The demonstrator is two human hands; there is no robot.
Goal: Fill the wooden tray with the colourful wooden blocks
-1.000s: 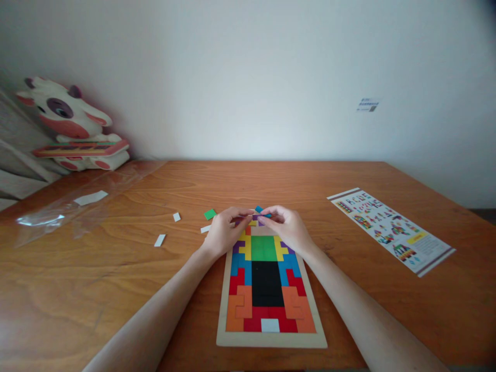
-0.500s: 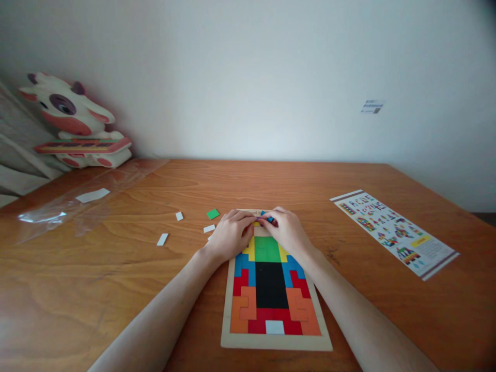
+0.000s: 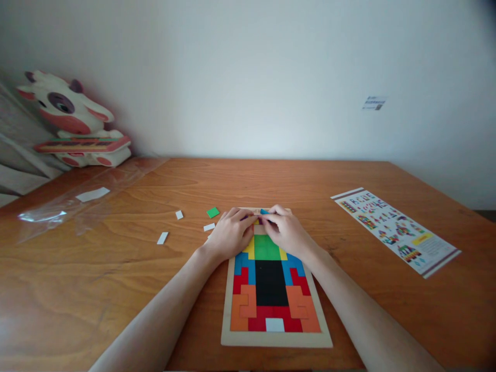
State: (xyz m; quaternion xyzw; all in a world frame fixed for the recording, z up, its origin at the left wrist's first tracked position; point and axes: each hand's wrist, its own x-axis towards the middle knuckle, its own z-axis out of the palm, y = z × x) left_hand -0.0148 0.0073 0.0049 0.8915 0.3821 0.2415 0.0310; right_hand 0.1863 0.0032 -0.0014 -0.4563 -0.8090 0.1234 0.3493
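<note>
A wooden tray puzzle (image 3: 277, 339) lies in front of me, filled with coloured pieces: a black block (image 3: 271, 284) in the middle, a green one (image 3: 267, 247) above it, red, orange, blue and yellow ones around. My left hand (image 3: 231, 232) rests over the tray's upper left, fingers bent towards the top row; what they pinch, if anything, is hidden. At the upper right, my right hand (image 3: 285, 230) has its fingers closed at a blue puzzle piece (image 3: 264, 211), which shows partly behind the fingertips. Part of the top row is covered by both hands.
Loose on the table (image 3: 186, 289) to the left lie a green piece (image 3: 213, 212) and several white pieces (image 3: 163, 238). Farther left are a clear plastic bag (image 3: 50, 219) and a cow toy keyboard (image 3: 83, 147). A printed pattern sheet (image 3: 395, 232) lies at right.
My right hand's fingers have shifted slightly at the tray's top edge, and the blue piece shows less beside them. My left hand stays nearly in place.
</note>
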